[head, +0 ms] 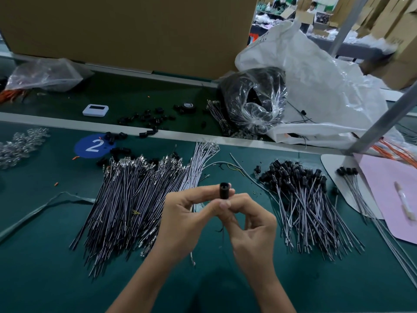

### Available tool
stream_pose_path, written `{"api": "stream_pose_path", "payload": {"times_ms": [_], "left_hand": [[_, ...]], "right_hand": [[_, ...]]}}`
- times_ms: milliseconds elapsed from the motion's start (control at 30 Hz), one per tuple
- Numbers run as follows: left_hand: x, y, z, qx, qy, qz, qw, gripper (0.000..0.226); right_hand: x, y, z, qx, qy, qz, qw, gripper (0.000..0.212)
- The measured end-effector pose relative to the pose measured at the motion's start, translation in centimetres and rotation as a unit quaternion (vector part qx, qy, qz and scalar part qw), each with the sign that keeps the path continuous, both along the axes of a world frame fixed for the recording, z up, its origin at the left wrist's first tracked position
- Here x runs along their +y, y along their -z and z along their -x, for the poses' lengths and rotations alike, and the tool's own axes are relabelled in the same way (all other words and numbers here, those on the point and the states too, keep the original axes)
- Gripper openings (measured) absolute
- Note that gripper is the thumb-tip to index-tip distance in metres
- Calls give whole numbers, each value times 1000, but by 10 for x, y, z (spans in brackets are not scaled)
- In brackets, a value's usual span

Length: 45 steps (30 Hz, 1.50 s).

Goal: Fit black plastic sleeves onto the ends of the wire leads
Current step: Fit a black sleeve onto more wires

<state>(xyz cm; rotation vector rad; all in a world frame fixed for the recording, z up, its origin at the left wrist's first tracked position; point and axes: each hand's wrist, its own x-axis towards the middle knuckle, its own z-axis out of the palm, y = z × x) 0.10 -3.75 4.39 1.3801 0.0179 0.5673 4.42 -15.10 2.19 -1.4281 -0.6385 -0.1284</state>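
Observation:
A black plastic sleeve (224,191) stands upright between my two hands above the green table. My left hand (185,222) pinches it from the left with thumb and forefinger. My right hand (250,224) pinches just below it, with a thin wire lead (223,233) hanging down from the sleeve. A big pile of bare wire leads (130,199) lies to the left. To the right lies a pile of leads with sleeves fitted (302,199). Loose black sleeves (144,119) are scattered at the back.
A clear bag of black parts (255,98) and a large white plastic sack (320,86) sit at the back right. A pink sheet (388,195) lies at the right, clear lenses (20,145) at the left, a white timer (95,110) and a cardboard box (126,30) behind.

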Motion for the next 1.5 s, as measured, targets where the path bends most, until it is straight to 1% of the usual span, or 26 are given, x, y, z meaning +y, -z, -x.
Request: {"api": "stream_pose_path", "payload": {"times_ms": [67, 167, 300, 567, 600, 667, 733, 800, 867, 933, 1000, 1033, 1100, 1133, 1200, 1267, 1300, 1400, 1500], "left_hand": [[2, 2, 3, 4, 10, -14, 1000, 19], [1, 5, 6, -1, 6, -19, 1000, 18], [0, 8, 8, -8, -17, 10, 1000, 16], [-1, 7, 12, -36, -35, -22, 998, 16], [-1, 8, 12, -36, -35, -23, 998, 16], [0, 9, 12, -30, -33, -14, 999, 16], [0, 10, 9, -4, -34, -5, 999, 14], [-1, 12, 2, 33, -28, 38, 998, 10], [-1, 17, -3, 76, -22, 86, 993, 16], [-1, 23, -8, 112, -33, 107, 987, 25], [3, 29, -13, 136, -45, 138, 980, 28], [5, 33, -17, 146, -52, 154, 976, 27], [11, 41, -23, 172, -73, 154, 970, 24], [13, 46, -25, 187, -80, 141, 969, 23], [16, 53, -28, 212, -80, 116, 967, 17], [16, 58, -29, 222, -70, 95, 968, 7], [16, 60, -29, 224, -63, 85, 969, 5], [15, 62, -32, 232, -44, 46, 971, 7], [15, 64, -33, 236, -43, 34, 970, 10]], "right_hand": [[-1, 3, -1, 2, 10, 16, 1000, 19], [-2, 6, 0, 10, 6, 32, 999, 18], [1, 5, 2, 8, -4, 41, 999, 19], [3, 5, 6, -20, -9, 41, 999, 28], [3, 5, 6, -23, -9, 41, 999, 28], [2, 6, 6, -27, -6, 46, 999, 22], [2, 8, 6, -18, 2, 61, 998, 14], [2, 10, 5, 7, 13, 87, 996, 13], [2, 14, 4, 44, 5, 110, 993, 13], [2, 15, 1, 76, -21, 120, 990, 11], [1, 13, -8, 95, -51, 149, 983, 16], [0, 12, -14, 101, -58, 171, 978, 21], [-1, 11, -37, 97, -20, 212, 972, 29], [-2, 11, -54, 81, 22, 234, 969, 29], [-2, 11, -96, 42, 92, 290, 952, 19], [5, 7, -142, 19, 124, 354, 927, 10], [9, 6, -165, 18, 131, 384, 914, 14], [27, 4, -228, 14, 141, 465, 874, 27], [48, 4, -271, -23, 132, 533, 835, 37]]}}
